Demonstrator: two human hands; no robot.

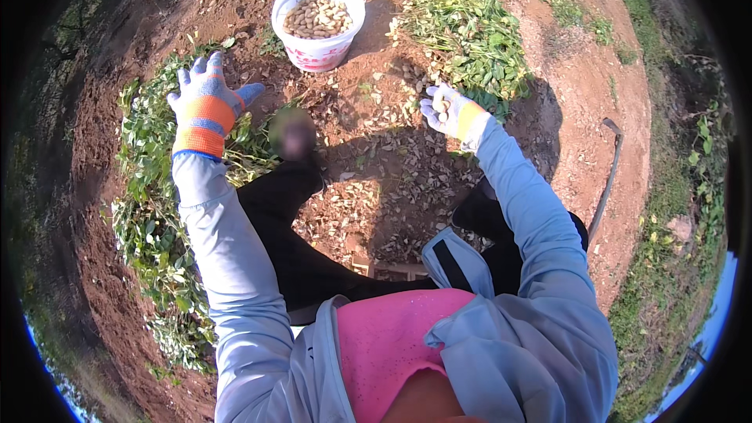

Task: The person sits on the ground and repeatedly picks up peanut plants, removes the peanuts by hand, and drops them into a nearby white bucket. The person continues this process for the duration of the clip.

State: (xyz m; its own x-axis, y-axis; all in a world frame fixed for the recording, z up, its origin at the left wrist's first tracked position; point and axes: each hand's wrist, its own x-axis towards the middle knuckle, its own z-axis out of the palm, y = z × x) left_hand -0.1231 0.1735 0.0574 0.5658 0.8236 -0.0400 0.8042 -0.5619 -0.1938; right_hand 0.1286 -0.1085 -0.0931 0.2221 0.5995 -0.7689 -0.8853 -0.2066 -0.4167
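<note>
My left hand (pixel 205 103), in a blue-grey and orange work glove, is held over the left row of uprooted peanut plants (pixel 153 211). Its fingers are spread and nothing is in it. My right hand (pixel 458 117), also gloved, is turned palm up with a few unshelled peanuts (pixel 440 104) resting in it. It is beside the near edge of a heap of pulled peanut plants (pixel 470 41). More peanuts (pixel 416 77) lie on the soil just beyond its fingers. Between and beyond both hands stands a white plastic bucket (pixel 317 57), partly filled with unshelled peanuts (pixel 317 17).
Dry leaves (pixel 411 170) litter the reddish soil between my legs. A long-handled tool, apparently a hoe (pixel 610 173), lies on the right. Part of a wooden frame (pixel 405 270) shows beneath me. Green grass (pixel 652 247) borders the dirt at the right.
</note>
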